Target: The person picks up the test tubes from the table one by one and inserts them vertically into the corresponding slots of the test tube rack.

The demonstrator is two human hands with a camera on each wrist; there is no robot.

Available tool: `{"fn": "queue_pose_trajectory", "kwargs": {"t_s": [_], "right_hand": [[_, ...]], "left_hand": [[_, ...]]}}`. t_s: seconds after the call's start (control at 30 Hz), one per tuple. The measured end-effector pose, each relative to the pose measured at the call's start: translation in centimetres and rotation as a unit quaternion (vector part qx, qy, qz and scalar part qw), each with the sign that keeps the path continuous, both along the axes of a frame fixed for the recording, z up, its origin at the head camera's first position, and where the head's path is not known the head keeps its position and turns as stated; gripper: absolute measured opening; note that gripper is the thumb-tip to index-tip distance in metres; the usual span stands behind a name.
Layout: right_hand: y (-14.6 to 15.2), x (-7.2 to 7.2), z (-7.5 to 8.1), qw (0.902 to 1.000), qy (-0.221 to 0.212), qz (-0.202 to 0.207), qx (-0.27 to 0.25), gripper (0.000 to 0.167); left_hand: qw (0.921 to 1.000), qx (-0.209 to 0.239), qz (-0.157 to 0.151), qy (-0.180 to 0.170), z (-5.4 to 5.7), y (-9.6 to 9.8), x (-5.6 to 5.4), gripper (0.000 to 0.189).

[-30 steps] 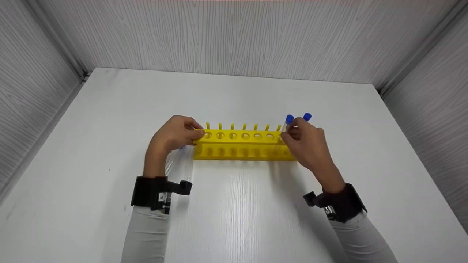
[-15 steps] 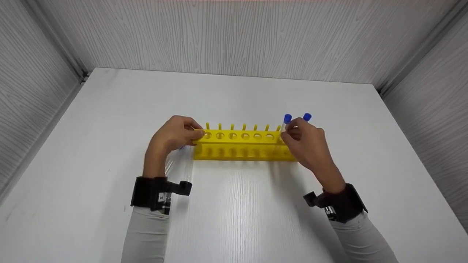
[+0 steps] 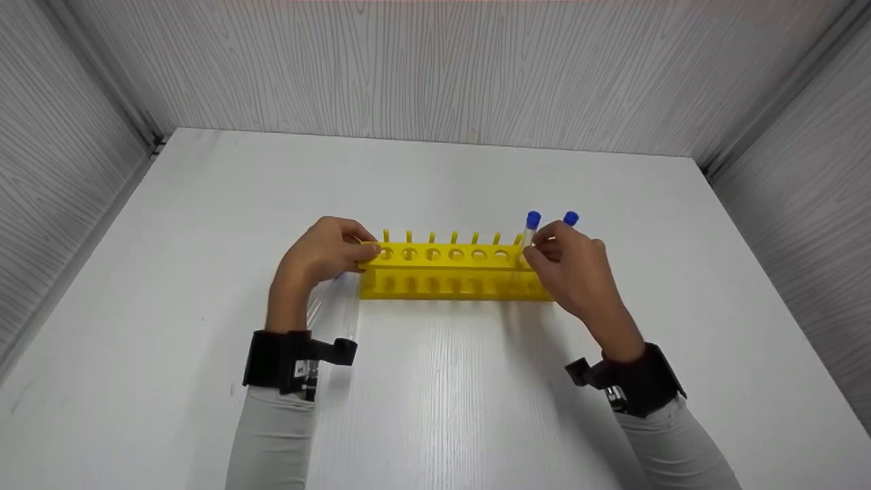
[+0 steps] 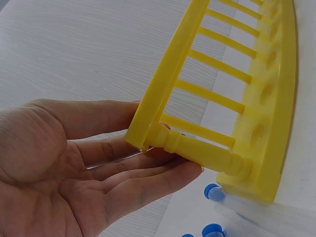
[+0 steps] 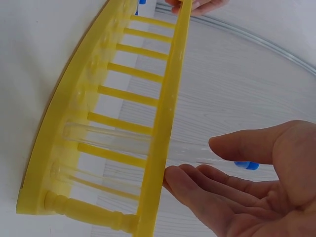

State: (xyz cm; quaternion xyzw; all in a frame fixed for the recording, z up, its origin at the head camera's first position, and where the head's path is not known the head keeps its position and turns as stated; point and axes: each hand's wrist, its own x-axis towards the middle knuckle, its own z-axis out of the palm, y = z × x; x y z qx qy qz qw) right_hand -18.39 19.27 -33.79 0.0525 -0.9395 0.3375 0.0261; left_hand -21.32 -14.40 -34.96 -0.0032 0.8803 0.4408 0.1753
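Note:
A yellow test tube rack (image 3: 446, 256) stands on the table. My left hand (image 3: 326, 248) grips its left end, the thumb on the top bar and the fingers around the end post below, as the left wrist view shows. At the rack's right end my right hand (image 3: 575, 265) pinches a clear test tube (image 5: 113, 138) between thumb and fingers. This tube passes through the top bar to the base, its blue cap (image 3: 533, 220) sticking up. A second tube (image 5: 94, 180) stands in the end hole; its blue cap (image 3: 571, 218) shows behind my right hand.
Several loose clear tubes (image 3: 333, 306) lie under and beside my left forearm, partly hidden; their blue caps (image 4: 213, 230) show in the left wrist view. The white tabletop (image 3: 435, 395) meets grey wood-grain panels (image 3: 435, 75) at the back and sides.
The blue cap of the tube at my right fingers has shifted slightly left and the tube looks more upright. Both hands and the rack have stayed nearly still.

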Motion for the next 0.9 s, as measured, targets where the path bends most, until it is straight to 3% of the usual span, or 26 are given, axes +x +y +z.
{"fn": "queue_pose_trajectory", "kwargs": {"t_s": [0.57, 0.73, 0.9], "right_hand": [[1.2, 0.3, 1.5, 0.9996, 0.01, 0.016, 0.022, 0.029], [2.4, 0.5, 2.2, 0.9972, 0.075, 0.009, 0.007, 0.027], [3.4, 0.7, 2.8, 0.9884, 0.148, -0.035, -0.011, 0.033]], "left_hand": [[0.9999, -0.005, 0.011, -0.006, 0.0, 0.2, -0.1, 0.032], [0.9999, -0.001, 0.011, -0.006, -0.1, 0.0, -0.1, 0.031], [0.9999, 0.007, 0.008, -0.003, -0.1, 0.0, -0.1, 0.032]]}}
